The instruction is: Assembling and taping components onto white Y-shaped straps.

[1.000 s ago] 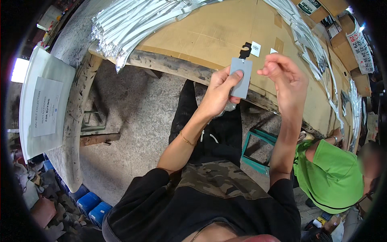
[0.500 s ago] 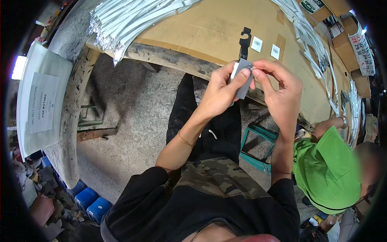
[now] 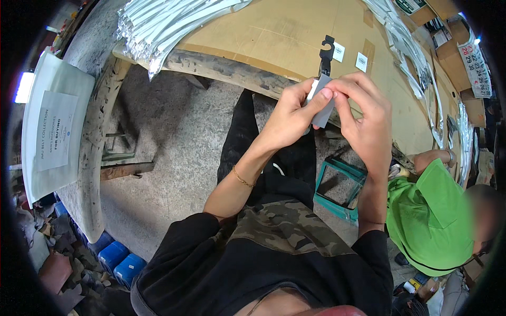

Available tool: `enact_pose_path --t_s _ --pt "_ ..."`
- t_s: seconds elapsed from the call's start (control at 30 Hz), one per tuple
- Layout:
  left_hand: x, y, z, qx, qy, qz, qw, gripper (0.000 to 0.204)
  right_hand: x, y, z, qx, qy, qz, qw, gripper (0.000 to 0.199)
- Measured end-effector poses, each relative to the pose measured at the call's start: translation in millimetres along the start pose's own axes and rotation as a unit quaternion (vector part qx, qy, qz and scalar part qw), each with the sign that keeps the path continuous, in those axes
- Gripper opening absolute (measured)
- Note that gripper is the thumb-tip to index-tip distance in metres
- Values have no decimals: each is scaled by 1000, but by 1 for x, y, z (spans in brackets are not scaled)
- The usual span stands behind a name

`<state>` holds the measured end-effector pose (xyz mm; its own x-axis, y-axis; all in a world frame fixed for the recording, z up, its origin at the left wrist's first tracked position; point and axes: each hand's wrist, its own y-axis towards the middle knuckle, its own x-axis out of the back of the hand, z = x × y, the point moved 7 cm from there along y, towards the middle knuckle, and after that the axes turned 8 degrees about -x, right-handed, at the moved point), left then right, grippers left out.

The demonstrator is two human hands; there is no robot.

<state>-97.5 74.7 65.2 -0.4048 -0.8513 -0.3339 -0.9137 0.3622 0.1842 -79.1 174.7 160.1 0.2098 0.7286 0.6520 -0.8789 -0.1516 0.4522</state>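
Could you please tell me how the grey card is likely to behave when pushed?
The grey card is probably fairly stiff, since its visible part looks flat and straight-edged in the left hand. It looks thin, so it is likely light for its size. Its smooth-looking face might be slightly slippery.

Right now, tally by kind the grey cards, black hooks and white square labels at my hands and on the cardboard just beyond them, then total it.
Grey card: 1
Black hook: 1
White square labels: 2
Total: 4
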Motion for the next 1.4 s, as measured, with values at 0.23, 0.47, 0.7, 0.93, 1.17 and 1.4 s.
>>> enact_pose_path --t_s 0.23,0.47,0.7,0.93,1.17,1.4 --pt "0 0 1 -11 -66 -56 996 25 6 -11 -8 -66 68 -86 992 15" --pt "0 -1 3 -15 -68 -74 995 25 11 -11 7 -54 -4 -57 997 23" --pt "1 0 3 -19 -59 -65 996 25 12 -11 9 -36 -16 -69 997 24" --pt "-2 -2 -1 -33 -31 -60 997 22 11 -12 14 -11 -27 -80 996 21" --pt "-1 -2 -1 -31 -1 -62 998 20 2 -14 12 52 -50 -59 996 23" --pt "8 1 11 6 -22 -46 999 20 -4 -10 0 100 -58 -17 993 25"
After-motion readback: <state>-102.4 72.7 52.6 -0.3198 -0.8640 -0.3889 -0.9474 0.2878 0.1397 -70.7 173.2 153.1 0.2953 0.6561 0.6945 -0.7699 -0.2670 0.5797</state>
